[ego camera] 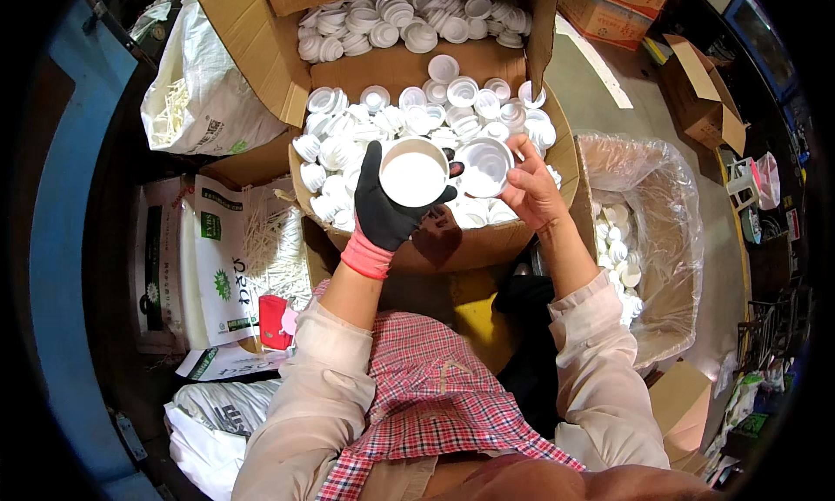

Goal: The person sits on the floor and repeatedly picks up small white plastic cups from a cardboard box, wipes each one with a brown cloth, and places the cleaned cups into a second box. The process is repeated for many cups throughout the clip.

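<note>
My left hand (391, 217), in a black glove with a red cuff, grips a round white plastic cap (414, 172) with its open side facing up. Bare and to the right, my right hand (531, 184) pinches the rim of a translucent round plastic lid (485, 167). The two pieces are held close side by side above an open cardboard box (456, 250). Many white plastic caps (339, 150) fill that box beneath my hands. A further pile of white caps (391, 18) lies beyond a cardboard flap.
Right of me stands a box lined with clear plastic (672, 240), holding white pieces (616, 240). On the left are a white woven sack (215, 103), printed bags (218, 259) and thin white sticks (277, 253). More cardboard boxes (701, 96) stand at the upper right.
</note>
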